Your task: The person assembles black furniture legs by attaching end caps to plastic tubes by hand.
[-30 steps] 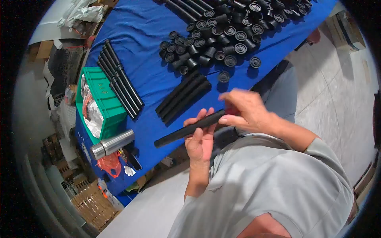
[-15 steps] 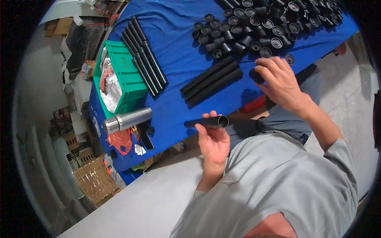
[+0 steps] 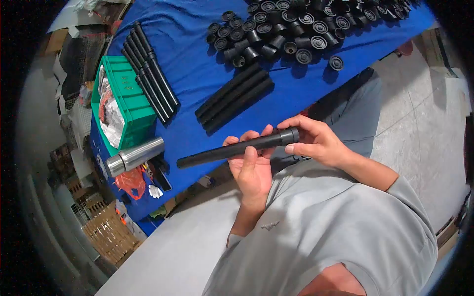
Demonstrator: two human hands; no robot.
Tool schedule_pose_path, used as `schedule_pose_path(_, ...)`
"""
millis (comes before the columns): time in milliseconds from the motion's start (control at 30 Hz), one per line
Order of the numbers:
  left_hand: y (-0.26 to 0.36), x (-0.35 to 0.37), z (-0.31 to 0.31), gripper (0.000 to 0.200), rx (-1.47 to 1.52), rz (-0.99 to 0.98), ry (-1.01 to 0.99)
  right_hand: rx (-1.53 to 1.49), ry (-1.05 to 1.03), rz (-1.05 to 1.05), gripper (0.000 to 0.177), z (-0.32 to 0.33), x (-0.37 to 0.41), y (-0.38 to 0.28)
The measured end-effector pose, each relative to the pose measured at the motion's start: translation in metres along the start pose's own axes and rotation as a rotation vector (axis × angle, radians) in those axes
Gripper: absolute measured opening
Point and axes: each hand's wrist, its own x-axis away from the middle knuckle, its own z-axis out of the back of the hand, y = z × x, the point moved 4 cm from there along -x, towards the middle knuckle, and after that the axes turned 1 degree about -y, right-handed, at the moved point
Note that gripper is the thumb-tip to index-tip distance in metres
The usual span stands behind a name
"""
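Observation:
A long black tube (image 3: 212,155) lies across my left hand (image 3: 253,170), whose fingers are curled under it with the thumb along its side. On the tube's right end sits a black end cap (image 3: 290,135). My right hand (image 3: 318,140) pinches that cap between thumb and fingers. Beyond my hands, several black foam-like tubes (image 3: 234,98) lie side by side on the blue cloth (image 3: 192,54). Many loose black caps (image 3: 303,55) are spread at the far side, one cap (image 3: 336,63) apart from the others near the edge.
Glossy black tubes (image 3: 153,74) rest against a green crate (image 3: 131,101) holding crumpled paper. Nearer the table's left edge are a steel flask (image 3: 136,157), an orange-red plastic bag (image 3: 131,182), a phone (image 3: 162,180) and a white tissue (image 3: 155,191).
My right hand has come down and left from near the caps, bringing a cap onto the tube's open end. The tube now shows at greater length, and the whole view has shifted.

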Motion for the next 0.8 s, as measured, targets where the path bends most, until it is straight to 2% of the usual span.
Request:
schedule_pose_path(100,-0.001,0.001,-0.003,0.036,-0.058,-0.016,-0.002,0.31,0.036,0.209,0.04,0.0,-0.001,-0.012)
schedule_pose_path(200,-0.003,0.002,-0.004,0.036,-0.045,-0.016,-0.001,0.495,0.072,0.352,0.039,-0.004,0.003,-0.024)
schedule_pose_path(400,-0.008,0.002,-0.001,0.037,-0.052,-0.005,0.005,0.542,0.039,0.418,0.036,-0.002,0.001,-0.018)
schedule_pose_path(500,-0.01,0.004,0.003,0.037,-0.037,0.023,0.042,0.577,0.036,0.359,0.036,-0.004,0.001,-0.022)
schedule_pose_path(600,-0.014,0.005,0.002,0.036,-0.045,0.006,0.06,0.6,0.049,0.417,0.036,-0.003,-0.001,-0.017)
schedule_pose_path(800,-0.017,0.006,0.004,0.034,-0.018,0.016,0.098,0.58,0.07,0.384,0.035,-0.003,-0.002,-0.016)
